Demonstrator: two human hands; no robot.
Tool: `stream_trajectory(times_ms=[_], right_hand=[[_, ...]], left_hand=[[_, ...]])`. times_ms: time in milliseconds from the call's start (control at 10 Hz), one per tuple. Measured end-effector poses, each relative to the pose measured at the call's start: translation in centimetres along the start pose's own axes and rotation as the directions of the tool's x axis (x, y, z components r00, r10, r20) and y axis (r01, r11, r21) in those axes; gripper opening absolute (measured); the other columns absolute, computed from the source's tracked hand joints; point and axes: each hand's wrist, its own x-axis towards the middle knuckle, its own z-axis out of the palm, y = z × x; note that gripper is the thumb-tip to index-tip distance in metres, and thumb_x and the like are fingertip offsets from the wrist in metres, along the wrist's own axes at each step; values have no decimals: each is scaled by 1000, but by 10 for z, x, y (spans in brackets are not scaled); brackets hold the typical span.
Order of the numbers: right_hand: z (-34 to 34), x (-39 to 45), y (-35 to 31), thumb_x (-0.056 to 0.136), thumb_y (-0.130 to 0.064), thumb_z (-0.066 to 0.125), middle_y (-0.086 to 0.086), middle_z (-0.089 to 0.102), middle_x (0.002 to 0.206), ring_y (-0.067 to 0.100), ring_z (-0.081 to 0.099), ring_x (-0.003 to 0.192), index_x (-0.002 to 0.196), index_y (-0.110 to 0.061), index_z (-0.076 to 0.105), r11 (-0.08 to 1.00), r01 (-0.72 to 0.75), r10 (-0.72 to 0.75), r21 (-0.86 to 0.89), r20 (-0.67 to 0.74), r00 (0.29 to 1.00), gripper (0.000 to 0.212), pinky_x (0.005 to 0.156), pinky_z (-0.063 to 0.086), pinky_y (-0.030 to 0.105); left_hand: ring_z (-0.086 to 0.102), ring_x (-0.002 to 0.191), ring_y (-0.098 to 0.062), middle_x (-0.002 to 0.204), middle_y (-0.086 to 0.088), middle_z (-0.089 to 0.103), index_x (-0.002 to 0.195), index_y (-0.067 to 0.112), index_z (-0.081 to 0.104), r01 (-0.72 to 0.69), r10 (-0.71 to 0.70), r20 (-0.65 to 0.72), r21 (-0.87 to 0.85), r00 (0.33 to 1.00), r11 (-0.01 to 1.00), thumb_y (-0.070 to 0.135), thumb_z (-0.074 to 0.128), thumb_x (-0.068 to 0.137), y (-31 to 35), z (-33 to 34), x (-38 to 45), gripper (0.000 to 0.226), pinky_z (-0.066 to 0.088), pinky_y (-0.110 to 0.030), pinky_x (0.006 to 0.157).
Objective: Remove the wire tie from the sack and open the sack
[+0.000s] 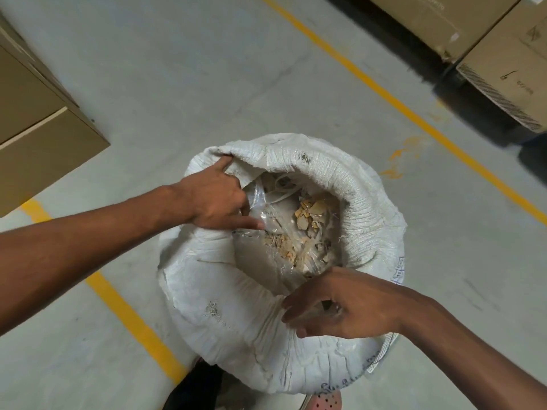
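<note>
The big white sack (236, 327) is stood on the floor, its top already rolled wide open. No wire tie is seen. The rim is pushed back by the left hand (213, 199) and pinched by the right hand (340, 306).

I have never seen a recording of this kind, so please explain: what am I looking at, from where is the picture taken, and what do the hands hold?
The single picture comes from a camera worn on a person's head, looking down. A white woven sack stands on a grey floor with yellow lines; cardboard boxes are at the sides. The sack's mouth is open, showing pale chips in a clear plastic liner. The left hand reaches into the far rim; the right hand grips the near rim. No wire tie is visible.
</note>
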Motion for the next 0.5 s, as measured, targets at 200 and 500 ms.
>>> stream_trajectory(times_ms=[200,500], right_hand=[[-2,13,-1,97,-51,65,-33,72,116,-10,69,100,123,-39,75,999,-51,51,-6,-68,996,30,76,53,13],[-41,40,-1,100,-51,56,-9,70,127,17,65,112,140,-39,55,880,-398,180,-259,-594,784,42,78,44,30]], left_hand=[[72,112,-8,94,9,81,115,40,77,-14,12,-87,-17,996,1000,89,1,91,27,17,2,94,-9,-55,130],[68,89,-14,67,21,60,127,45,71,100,-222,-306,-368,926,924,67,50,99,25,-20,-16,41,34,-28,74]])
